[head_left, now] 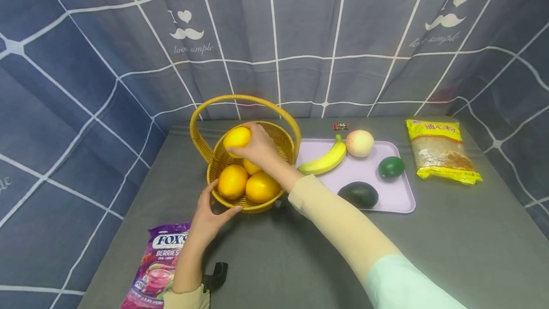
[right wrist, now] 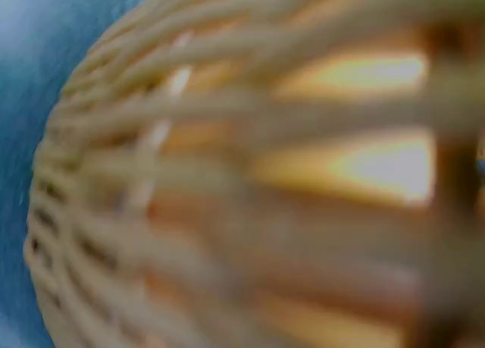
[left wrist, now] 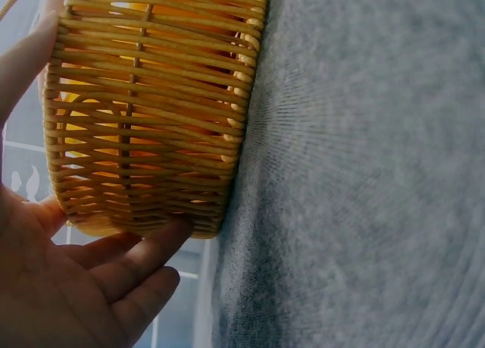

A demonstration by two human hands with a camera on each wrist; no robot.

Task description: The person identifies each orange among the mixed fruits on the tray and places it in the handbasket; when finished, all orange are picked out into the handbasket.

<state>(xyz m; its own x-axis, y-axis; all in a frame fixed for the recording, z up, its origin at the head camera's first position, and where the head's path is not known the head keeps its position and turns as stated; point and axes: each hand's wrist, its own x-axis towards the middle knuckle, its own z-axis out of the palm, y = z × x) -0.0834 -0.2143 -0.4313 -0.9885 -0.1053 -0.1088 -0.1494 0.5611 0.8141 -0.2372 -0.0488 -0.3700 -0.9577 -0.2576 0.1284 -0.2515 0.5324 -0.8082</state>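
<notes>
A yellow woven basket (head_left: pixel 214 162) with a tall arched handle stands on the grey cloth, with several oranges (head_left: pixel 232 181) inside. My right hand (head_left: pixel 259 146) reaches in over the rim and grips an orange (head_left: pixel 237 138) at the back left. In the right wrist view, the basket weave (right wrist: pixel 227 113) fills most of the picture, blurred, and the hand is hard to make out. My left hand (head_left: pixel 210 218) holds the basket's near left side, thumb along the front rim. Seen from the left wrist, its fingers (left wrist: pixel 140 264) bend against the wicker wall (left wrist: pixel 163 128).
Right of the basket lies a lilac tray (head_left: pixel 396 197) with a banana (head_left: pixel 326 157), a peach (head_left: pixel 360 143), an avocado (head_left: pixel 359 195) and a small green fruit (head_left: pixel 391 168). A wrapped candy (head_left: pixel 340 126) lies behind it. A yellow food bag (head_left: pixel 442 149) and a purple candy bag (head_left: pixel 156 266) flank the space.
</notes>
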